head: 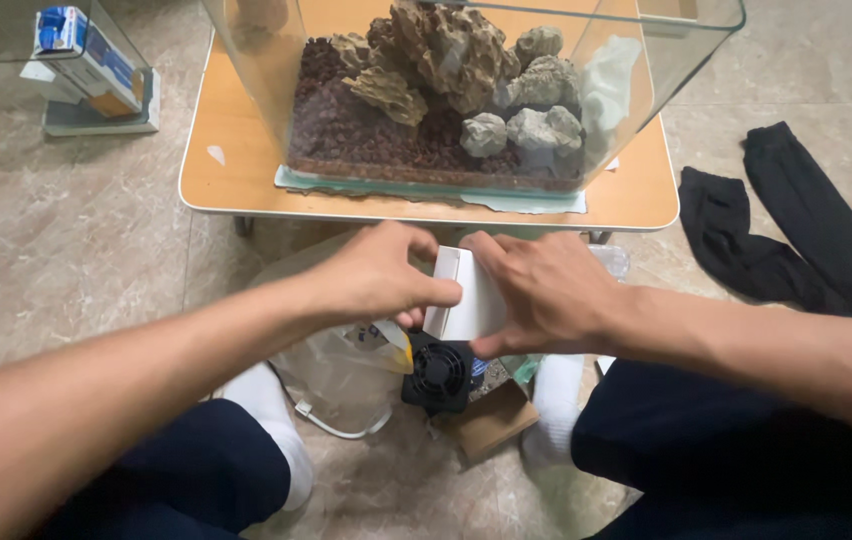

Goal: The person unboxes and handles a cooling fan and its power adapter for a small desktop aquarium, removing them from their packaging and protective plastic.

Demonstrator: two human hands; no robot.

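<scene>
Gripping a small white box (466,295) between them, both hands met just below the front edge of the low wooden surface (236,170). The left hand (376,275) pinched the box's left edge with thumb and fingers curled, while the right hand (541,295) wrapped over its right side. Directly beneath the box sat a small black fan (438,372), next to a clear plastic bag (341,375) on the tiled floor (76,260). On the surface stood a glass tank (466,95) holding dark gravel and grey rocks (476,70). Black socks (796,240) lay on the floor to the right.
</scene>
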